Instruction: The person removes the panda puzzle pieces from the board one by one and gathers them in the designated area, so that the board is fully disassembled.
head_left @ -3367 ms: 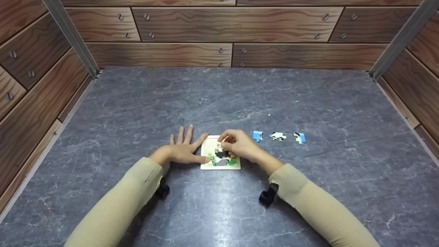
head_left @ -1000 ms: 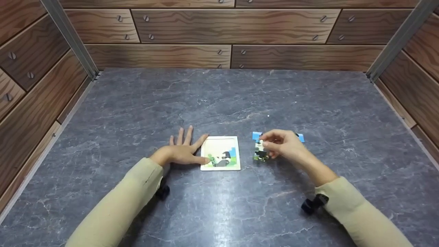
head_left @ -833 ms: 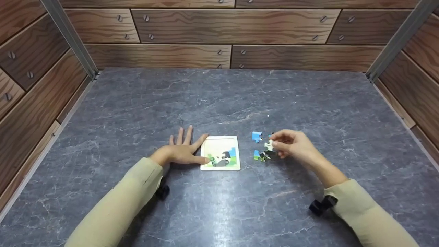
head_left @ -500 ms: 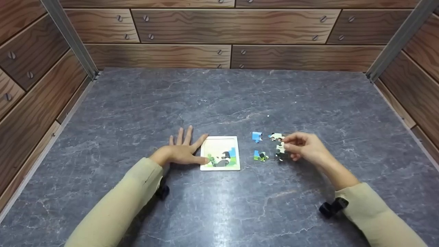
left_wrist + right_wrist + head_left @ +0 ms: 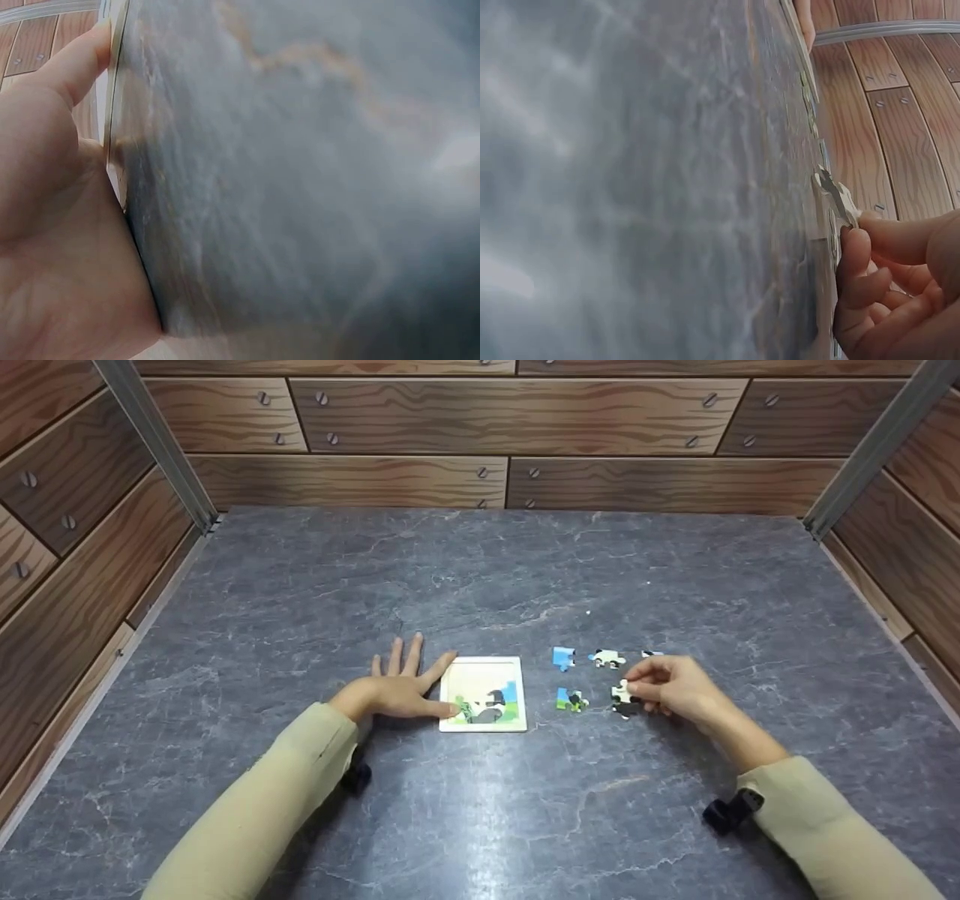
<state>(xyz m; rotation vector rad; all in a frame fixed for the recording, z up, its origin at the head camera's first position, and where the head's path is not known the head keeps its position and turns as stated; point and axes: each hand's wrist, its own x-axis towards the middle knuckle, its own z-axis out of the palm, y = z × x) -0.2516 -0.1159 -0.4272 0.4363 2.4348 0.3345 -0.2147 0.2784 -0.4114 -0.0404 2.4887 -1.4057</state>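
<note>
My left hand lies with fingers spread on the table, its thumb and index finger touching the left edge of a small framed puzzle board. Panda artwork in green, blue, black and white shows in the board's lower part; its upper part is plain cream. To the right, my right hand pinches a black-and-white puzzle piece between thumb and fingers, low over the table. In the right wrist view this puzzle piece appears tilted at the fingertips. The left wrist view shows the left hand's thumb at the board's edge.
Behind the held piece lie a blue piece, a white-and-black piece and another blue piece, partly hidden by my right hand. A green-and-blue piece lies right of the board. Wood-patterned walls enclose the dark marbled table.
My right hand has moved from over the board to the right, carrying the black-and-white puzzle piece past the green-and-blue one. Over the last half second it lowered slightly. My left hand stayed put.
</note>
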